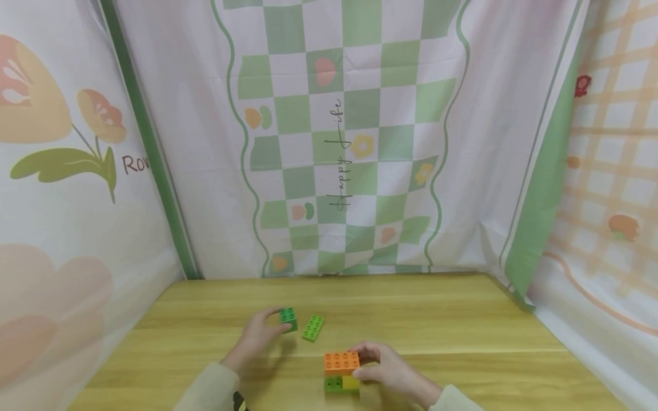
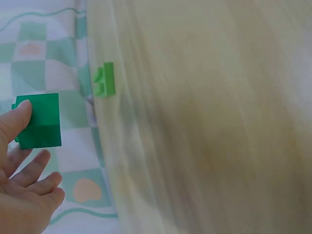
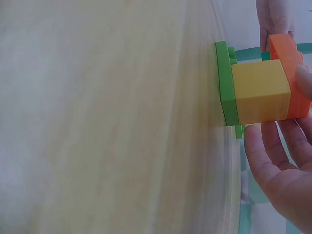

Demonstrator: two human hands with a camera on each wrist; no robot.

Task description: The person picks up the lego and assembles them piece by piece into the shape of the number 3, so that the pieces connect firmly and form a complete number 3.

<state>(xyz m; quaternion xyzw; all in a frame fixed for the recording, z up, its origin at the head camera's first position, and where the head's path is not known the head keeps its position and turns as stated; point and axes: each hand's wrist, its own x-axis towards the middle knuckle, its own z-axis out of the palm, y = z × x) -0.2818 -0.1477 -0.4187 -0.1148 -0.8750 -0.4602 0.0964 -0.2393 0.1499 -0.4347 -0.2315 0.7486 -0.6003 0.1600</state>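
Note:
In the head view my left hand (image 1: pixel 259 333) pinches a dark green building block (image 1: pixel 289 319) between thumb and finger, lifted off the table; the left wrist view shows the same block (image 2: pixel 41 122) with its studs turned toward the palm. A flat light green block (image 1: pixel 313 328) lies just right of it on the wood. Nearer the front, my right hand (image 1: pixel 388 368) grips a small stack by its orange block (image 1: pixel 341 363). Beneath the orange sits a yellow block (image 3: pixel 261 92), which stands on one end of a flat green block (image 3: pixel 227 83); the other end's studs show.
A wood-patterned table (image 1: pixel 452 319) carries the blocks. White curtains with a green checked print (image 1: pixel 360 171) rise behind its far edge. Printed cloth also hangs along the left and right sides.

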